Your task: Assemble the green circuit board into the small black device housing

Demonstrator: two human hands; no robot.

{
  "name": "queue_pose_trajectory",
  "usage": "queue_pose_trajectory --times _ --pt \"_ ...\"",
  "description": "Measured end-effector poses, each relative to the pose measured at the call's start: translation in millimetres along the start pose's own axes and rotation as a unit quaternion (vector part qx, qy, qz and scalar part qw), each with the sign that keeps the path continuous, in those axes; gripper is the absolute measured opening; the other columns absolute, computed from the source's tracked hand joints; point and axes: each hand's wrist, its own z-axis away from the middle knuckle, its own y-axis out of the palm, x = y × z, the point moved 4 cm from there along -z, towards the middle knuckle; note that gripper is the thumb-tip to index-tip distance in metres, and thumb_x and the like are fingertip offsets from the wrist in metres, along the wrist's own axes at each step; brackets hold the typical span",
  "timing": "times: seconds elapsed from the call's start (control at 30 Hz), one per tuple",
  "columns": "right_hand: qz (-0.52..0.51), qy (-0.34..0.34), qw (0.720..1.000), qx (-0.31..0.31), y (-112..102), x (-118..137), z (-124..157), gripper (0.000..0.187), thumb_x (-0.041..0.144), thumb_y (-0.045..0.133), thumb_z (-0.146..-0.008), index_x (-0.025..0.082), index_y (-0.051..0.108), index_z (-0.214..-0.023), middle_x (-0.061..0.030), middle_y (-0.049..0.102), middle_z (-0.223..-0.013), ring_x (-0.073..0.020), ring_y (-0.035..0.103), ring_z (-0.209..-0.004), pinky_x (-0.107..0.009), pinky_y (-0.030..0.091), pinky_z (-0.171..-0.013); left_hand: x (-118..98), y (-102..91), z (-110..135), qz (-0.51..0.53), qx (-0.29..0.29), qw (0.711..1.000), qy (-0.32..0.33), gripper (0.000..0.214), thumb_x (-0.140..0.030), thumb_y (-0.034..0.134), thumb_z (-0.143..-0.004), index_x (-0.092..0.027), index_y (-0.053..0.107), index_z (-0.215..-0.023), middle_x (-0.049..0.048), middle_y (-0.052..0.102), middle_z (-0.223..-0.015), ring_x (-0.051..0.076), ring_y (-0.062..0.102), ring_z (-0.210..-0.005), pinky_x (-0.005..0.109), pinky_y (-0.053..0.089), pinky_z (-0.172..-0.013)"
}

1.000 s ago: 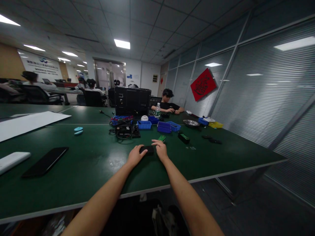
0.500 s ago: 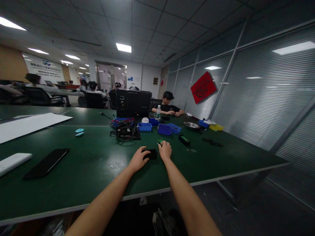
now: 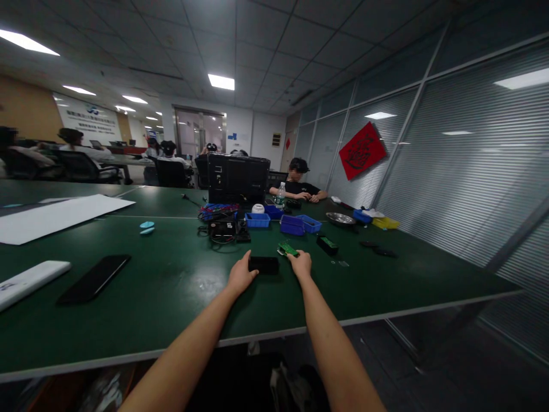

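1. Head view: the left hand (image 3: 241, 276) lay on the green table (image 3: 171, 286), fingers loosely curled against the left end of the black box (image 3: 265, 265). Whether they gripped it, I couldn't tell.
2. Same view: the right hand (image 3: 301, 265) sat just right of the box, fingertips reaching the green circuit board (image 3: 287, 249). Pinched or only touching, I couldn't tell.

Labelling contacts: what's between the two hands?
A black box lies flat on the table, between the left hand, which touches its left end, and the right hand. The head view shows it.
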Motion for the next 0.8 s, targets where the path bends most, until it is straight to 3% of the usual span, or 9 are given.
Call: queue_pose_trajectory --times 0.07,0.13,0.2,0.27,0.43,0.63,0.8 --pt "-0.158 0.009 0.987 0.038 4 4 2 0.049 0.037 0.061 -0.065 0.011 0.060 -0.106 -0.0135 0.062 -0.095 -0.0257 0.058 -0.088 -0.034 0.045 -0.073 1 0.3 0 0.012 0.008 1.000 -0.003 0.077 -0.029 0.062 -0.069 -0.022 0.024 -0.135 0.0067 0.057 -0.115 0.020 0.054 -0.103 0.027 0.038 -0.085" --pt "-0.317 0.002 0.943 0.100 7 13 7 0.049 0.038 0.061 -0.066 0.013 0.058 -0.108 -0.0105 0.063 -0.094 -0.0228 0.059 -0.085 -0.032 0.046 -0.069 2 0.3 -1 0.023 0.009 1.000 0.001 0.076 -0.028 0.061 -0.069 -0.022 0.024 -0.135 0.0065 0.057 -0.116 0.020 0.054 -0.103 0.026 0.038 -0.085" --pt "-0.403 -0.019 0.900 0.163 7 23 13 0.049 0.038 0.064 -0.065 0.015 0.058 -0.108 -0.0090 0.063 -0.098 -0.0210 0.060 -0.084 -0.031 0.046 -0.069 3 0.5 -1 0.032 0.011 0.999 0.001 0.077 -0.028 0.061 -0.069 -0.022 0.024 -0.135 0.0065 0.056 -0.117 0.019 0.053 -0.104 0.026 0.038 -0.085" --pt "-0.418 -0.042 0.882 0.212 6 31 19 0.048 0.036 0.067 -0.062 0.016 0.060 -0.105 -0.0077 0.063 -0.099 -0.0199 0.059 -0.085 -0.031 0.045 -0.072 4 1.1 -2 0.041 0.013 0.999 -0.003 0.077 -0.027 0.061 -0.069 -0.022 0.023 -0.136 0.0063 0.056 -0.118 0.019 0.053 -0.105 0.025 0.037 -0.086" --pt "-0.381 -0.105 0.878 0.272 4 41 29 0.043 0.032 0.070 -0.058 0.018 0.063 -0.099 -0.0045 0.063 -0.095 -0.0191 0.056 -0.088 -0.032 0.040 -0.081 5 2.3 -2 0.053 0.017 0.998 -0.008 0.077 -0.026 0.062 -0.069 -0.023 0.022 -0.136 0.0059 0.057 -0.117 0.018 0.053 -0.106 0.025 0.037 -0.087" --pt "-0.357 -0.125 0.875 0.302 5 42 34 0.043 0.032 0.069 -0.059 0.020 0.063 -0.101 -0.0025 0.062 -0.093 -0.0181 0.055 -0.087 -0.032 0.039 -0.082 3 1.8 -1 0.058 0.021 0.998 -0.003 0.078 -0.025 0.061 -0.069 -0.023 0.021 -0.136 0.0050 0.056 -0.119 0.018 0.053 -0.106 0.026 0.037 -0.087" --pt "-0.350 -0.129 0.881 0.292 6 41 32 0.044 0.032 0.068 -0.060 0.020 0.062 -0.102 -0.0030 0.062 -0.094 -0.0184 0.054 -0.088 -0.032 0.039 -0.082 2 1.4 -1 0.065 0.011 0.998 -0.004 0.078 -0.025 0.061 -0.068 -0.023 0.022 -0.135 0.0045 0.056 -0.119 0.018 0.053 -0.106 0.026 0.037 -0.087"
